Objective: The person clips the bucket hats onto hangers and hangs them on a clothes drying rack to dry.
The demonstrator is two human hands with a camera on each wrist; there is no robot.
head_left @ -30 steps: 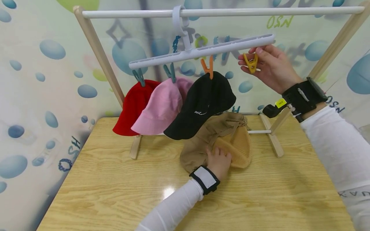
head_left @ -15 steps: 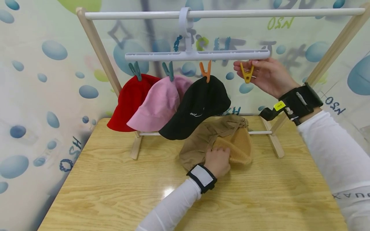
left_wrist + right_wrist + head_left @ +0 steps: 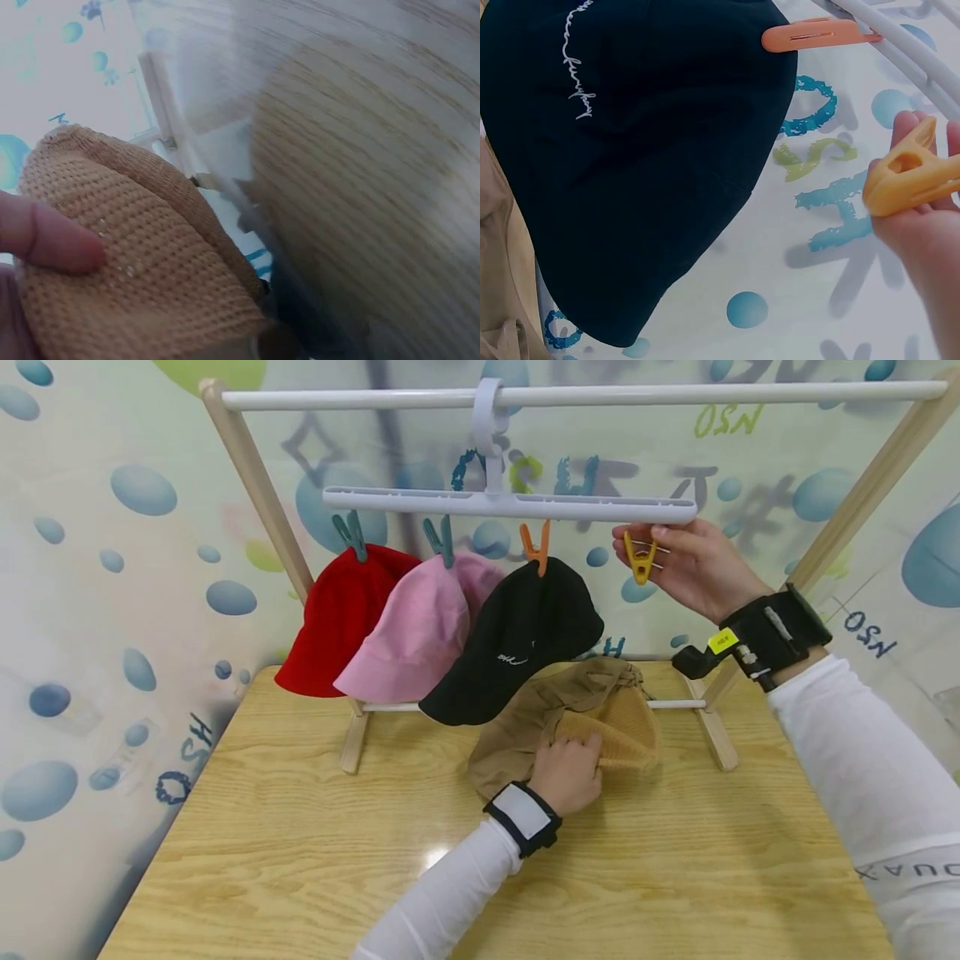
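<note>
My left hand [image 3: 566, 772] grips a peach mesh-knit piece [image 3: 618, 727] at the front of a tan cloth hat [image 3: 517, 743] on the table; I cannot tell whether the two are one hat. In the left wrist view, a fingertip presses on the knit fabric [image 3: 142, 240]. My right hand [image 3: 701, 560] pinches a yellow clothespin [image 3: 640, 560] under the right end of a white hanger [image 3: 510, 506]. From that hanger, clothespins hold a red hat [image 3: 337, 618], a pink bucket hat [image 3: 420, 627] and a black cap [image 3: 517, 643]. The yellow clothespin has nothing in its bite.
A wooden rack with a white rail [image 3: 705, 393] stands on the wood-grain table [image 3: 300, 843], and the hanger hooks over the rail. Two teal clothespins [image 3: 351, 535] and an orange clothespin [image 3: 536, 547] hang in a row. A patterned backdrop [image 3: 112, 610] stands behind.
The hanger's right end has dropped from a tilt to nearly level, and the hook has slid slightly right. My right hand and the yellow clothespin have moved down. The knit piece is more bunched.
</note>
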